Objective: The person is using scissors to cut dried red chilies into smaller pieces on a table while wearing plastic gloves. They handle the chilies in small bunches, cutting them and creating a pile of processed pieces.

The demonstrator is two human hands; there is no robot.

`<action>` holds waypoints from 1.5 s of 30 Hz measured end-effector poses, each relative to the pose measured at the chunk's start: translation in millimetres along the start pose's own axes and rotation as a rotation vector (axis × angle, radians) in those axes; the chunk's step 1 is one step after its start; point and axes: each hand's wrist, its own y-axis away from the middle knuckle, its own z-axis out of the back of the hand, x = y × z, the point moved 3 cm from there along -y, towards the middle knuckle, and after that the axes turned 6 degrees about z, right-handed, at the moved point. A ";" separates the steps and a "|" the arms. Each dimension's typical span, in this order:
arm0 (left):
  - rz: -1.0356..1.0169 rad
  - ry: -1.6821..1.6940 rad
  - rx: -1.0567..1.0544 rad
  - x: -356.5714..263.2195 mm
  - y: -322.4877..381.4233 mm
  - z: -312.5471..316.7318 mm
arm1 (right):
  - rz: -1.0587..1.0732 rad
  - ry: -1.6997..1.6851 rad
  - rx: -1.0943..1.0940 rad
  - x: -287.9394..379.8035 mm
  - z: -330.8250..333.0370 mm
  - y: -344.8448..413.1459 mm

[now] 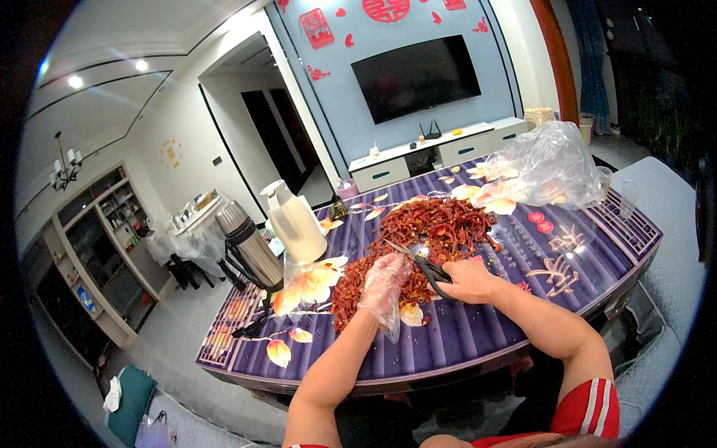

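Observation:
My right hand (469, 281) is bare and grips black-handled scissors (430, 271), whose blades point left and stand apart just beyond my left hand. A clear plastic glove covers my left hand (385, 280), which rests at the pile close to the blades. Its fingertips are hidden, so I cannot tell whether it pinches a chili. Behind the scissors lies a heap of long dried red chilies (442, 221). Shorter chili pieces (353, 288) are spread left of and around my gloved hand. Everything lies on a table with a purple floral cover (470, 336).
A steel vacuum flask (255, 249) and a cream thermos jug (297, 227) stand at the table's left. A crumpled clear plastic bag (552, 168) occupies the far right, near clear plastic cups (628, 199). A pale sofa (661, 235) adjoins the right end.

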 end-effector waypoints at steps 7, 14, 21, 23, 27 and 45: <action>0.029 -0.025 0.012 6.4 6.5 -8.5 | -0.004 0.005 -0.037 3.9 0.7 1.9; -0.029 -0.149 0.007 5.1 9.3 -7.8 | -0.001 0.037 -0.004 4.5 -3.0 1.8; -0.009 -0.154 0.016 10.1 3.0 1.0 | 0.000 0.099 0.018 2.4 -13.6 0.3; -0.024 -0.144 -0.008 11.3 3.0 3.0 | -0.014 0.105 0.022 3.6 -13.8 0.4; -0.047 -0.098 -0.055 7.7 2.5 3.1 | -0.049 0.103 -0.022 1.7 -10.7 1.1; -0.131 -0.162 -0.046 5.5 1.0 2.7 | -0.033 0.099 0.083 11.8 -6.1 7.1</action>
